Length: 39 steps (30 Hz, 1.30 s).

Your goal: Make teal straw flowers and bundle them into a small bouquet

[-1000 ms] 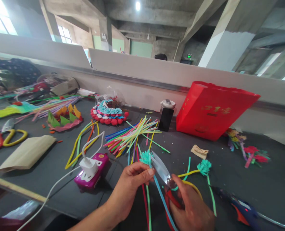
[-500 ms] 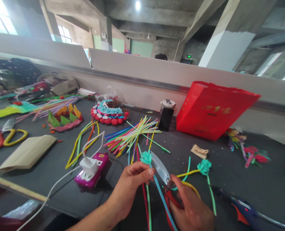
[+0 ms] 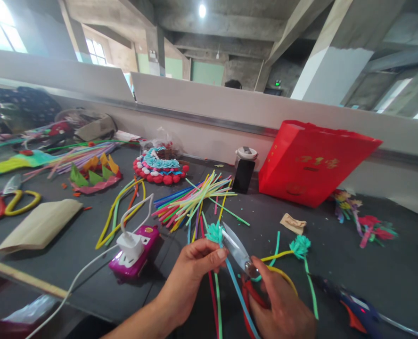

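Observation:
My left hand [image 3: 197,266] pinches a fluffy turquoise pipe-cleaner flower [image 3: 215,233] just below its head. A blue pipe cleaner [image 3: 236,282] trails down from those fingers toward the front edge. In my right hand [image 3: 282,301] are scissors [image 3: 236,247] with red and yellow handles; their blades point up and left, with the tips beside the flower's right side. Whether the blades touch the flower I cannot tell. A second turquoise flower [image 3: 299,246] lies to the right of the scissors, with a green stem and a yellow pipe cleaner at it.
Behind my hands lies a pile of coloured pipe cleaners [image 3: 194,200]. A purple power adapter [image 3: 134,254] with a white plug sits left. A glue gun [image 3: 359,303] lies right. Farther back stand a phone [image 3: 243,176] against a cup and a red bag [image 3: 311,165]. Other scissors [image 3: 12,202] lie far left.
The scissors' blades have parted a little more beside the turquoise flower, and my right hand has shifted slightly. My left hand keeps its pinch in the same place.

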Motion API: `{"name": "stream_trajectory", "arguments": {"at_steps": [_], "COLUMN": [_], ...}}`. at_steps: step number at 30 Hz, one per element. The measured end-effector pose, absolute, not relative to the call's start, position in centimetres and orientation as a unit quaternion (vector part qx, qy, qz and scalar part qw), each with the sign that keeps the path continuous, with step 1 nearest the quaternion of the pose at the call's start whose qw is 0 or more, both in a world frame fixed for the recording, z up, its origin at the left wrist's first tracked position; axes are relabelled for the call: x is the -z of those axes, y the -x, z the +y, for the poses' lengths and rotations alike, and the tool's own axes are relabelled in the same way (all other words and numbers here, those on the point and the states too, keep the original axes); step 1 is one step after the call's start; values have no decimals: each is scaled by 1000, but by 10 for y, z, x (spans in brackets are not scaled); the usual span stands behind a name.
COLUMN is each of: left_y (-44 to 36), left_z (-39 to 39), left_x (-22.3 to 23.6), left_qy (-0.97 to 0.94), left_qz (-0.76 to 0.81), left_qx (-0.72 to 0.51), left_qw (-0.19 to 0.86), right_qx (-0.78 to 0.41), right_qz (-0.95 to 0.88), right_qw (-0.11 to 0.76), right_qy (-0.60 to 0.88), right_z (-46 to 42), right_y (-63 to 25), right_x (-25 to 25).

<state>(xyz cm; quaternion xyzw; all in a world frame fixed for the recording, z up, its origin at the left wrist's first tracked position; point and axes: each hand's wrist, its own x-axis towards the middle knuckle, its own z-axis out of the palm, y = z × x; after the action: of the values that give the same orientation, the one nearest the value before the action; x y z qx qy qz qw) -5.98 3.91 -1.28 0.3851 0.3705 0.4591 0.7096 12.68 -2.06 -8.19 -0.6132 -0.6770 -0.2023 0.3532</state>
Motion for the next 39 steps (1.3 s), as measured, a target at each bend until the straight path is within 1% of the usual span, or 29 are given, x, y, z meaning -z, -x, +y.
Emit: {"name": "stream_trajectory", "arguments": {"at_steps": [9, 15, 18, 21, 23, 26, 31, 39], "left_y": [60, 60, 60, 60, 60, 60, 58, 58], "left_z": [40, 40, 41, 40, 40, 41, 41, 39], "left_x": [14, 15, 14, 14, 14, 14, 14, 14], "left_qy": [-388, -385, -381, -372, -363, -354, -342, -295], "left_qz": [365, 370, 371, 366, 364, 362, 351, 329], "left_qx": [-462, -461, -464, -471, -474, -472, -471, -457], "left_qw": [709, 709, 709, 711, 715, 722, 734, 772], "right_qx": [189, 202, 192, 188, 187, 187, 200, 220], "right_qz": [-691, -713, -723, -698, -678, -674, -700, -712], "right_qw": [336, 323, 331, 356, 365, 357, 355, 337], "right_qy": [612, 588, 576, 593, 610, 619, 586, 576], "right_z": [-22, -20, -19, -19, -19, -20, -19, -19], "right_y": [-128, -135, -135, -131, -128, -127, -132, -135], "right_x": [83, 87, 86, 82, 77, 74, 77, 80]}}
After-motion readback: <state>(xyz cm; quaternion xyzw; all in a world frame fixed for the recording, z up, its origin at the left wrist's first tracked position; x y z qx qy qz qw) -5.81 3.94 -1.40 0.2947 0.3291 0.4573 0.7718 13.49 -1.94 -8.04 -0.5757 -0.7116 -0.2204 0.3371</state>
